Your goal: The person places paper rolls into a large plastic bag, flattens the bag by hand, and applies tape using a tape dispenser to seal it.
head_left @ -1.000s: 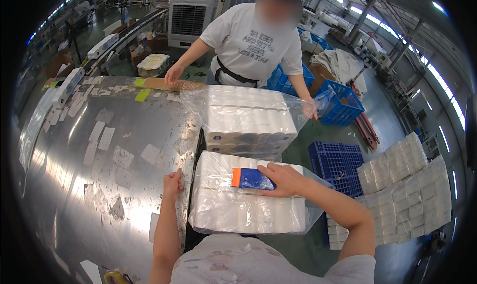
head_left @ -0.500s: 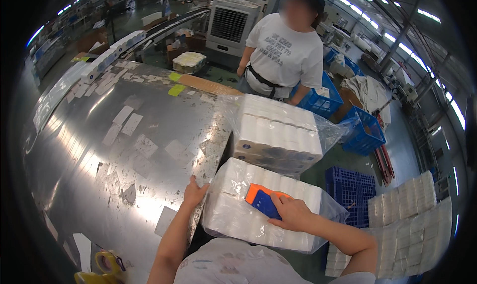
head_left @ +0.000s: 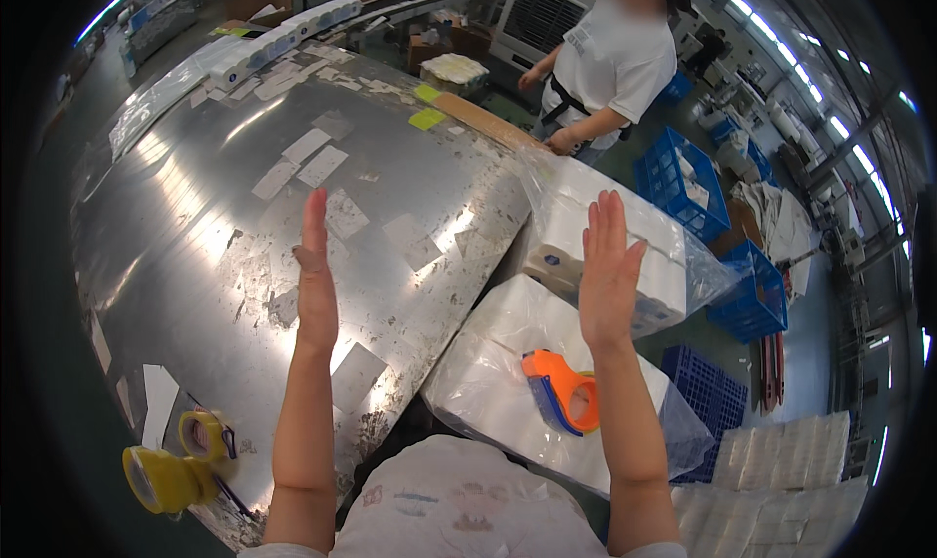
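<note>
My left hand (head_left: 316, 275) is raised above the metal table (head_left: 205, 265), turned edge-on with its fingers stretched out and nothing in it. Opposite it, my right hand (head_left: 610, 275) is held up with its palm flat and its fingers straight, also holding nothing. It is in front of two clear-plastic bundles of white paper rolls. On the nearer bundle (head_left: 488, 348) lies an orange and blue tape dispenser (head_left: 549, 368), just left of my right forearm. The farther bundle (head_left: 576, 192) stands behind it, partly hidden by my right hand.
Yellow tape rolls (head_left: 156, 480) stand at the table's near left, and paper labels are stuck across its top. A co-worker (head_left: 620, 60) stands beyond the farther bundle. Blue crates (head_left: 747, 299), a dark blue pallet (head_left: 705, 392) and stacked roll packs (head_left: 781, 455) are at right.
My right hand has let go of the tape dispenser, which now lies on the nearer bundle. Both hands have risen, fingers stretched. The view has shifted, and the co-worker's arms have moved.
</note>
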{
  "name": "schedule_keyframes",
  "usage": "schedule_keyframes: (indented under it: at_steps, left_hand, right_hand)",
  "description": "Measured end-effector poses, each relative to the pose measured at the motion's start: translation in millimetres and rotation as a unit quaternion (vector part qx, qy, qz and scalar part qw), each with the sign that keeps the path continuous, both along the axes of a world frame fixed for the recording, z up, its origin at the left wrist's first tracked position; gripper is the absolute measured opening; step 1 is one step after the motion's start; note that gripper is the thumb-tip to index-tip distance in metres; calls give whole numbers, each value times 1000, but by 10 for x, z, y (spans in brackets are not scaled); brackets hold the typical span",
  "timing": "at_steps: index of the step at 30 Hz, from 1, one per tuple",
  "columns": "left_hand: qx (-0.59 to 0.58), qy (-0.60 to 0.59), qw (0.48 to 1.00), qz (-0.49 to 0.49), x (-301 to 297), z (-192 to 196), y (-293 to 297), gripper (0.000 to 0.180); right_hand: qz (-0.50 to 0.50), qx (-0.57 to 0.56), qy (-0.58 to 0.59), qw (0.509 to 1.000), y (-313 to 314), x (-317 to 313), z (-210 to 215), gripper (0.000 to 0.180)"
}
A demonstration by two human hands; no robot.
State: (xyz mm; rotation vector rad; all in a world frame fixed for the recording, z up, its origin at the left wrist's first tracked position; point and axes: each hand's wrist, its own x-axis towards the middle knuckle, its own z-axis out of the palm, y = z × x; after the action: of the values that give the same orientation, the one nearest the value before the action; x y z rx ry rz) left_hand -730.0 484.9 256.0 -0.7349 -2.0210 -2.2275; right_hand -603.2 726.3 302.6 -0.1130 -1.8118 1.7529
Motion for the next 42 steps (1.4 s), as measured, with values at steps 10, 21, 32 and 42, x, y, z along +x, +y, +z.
schedule_keyframes:
  at_steps: [10,21,32,42]
  left_hand:
    - [290,-76,951,-79,-331,-37,-110,84]
    - [44,23,997,50,-242,110,-174,83]
    - [17,1,999,32,-285,-78,-9,82]
    - [17,-13,1000,22,-168,-45,39,82]
  right_hand:
    - [74,58,26,995,-343,-626,-59,76]
    - [151,-140,57,977,-571,-768,166,72]
    - [102,81,63,989,-497,-753,50,69]
    - [106,35,54,992,-470,-742,-41,72]
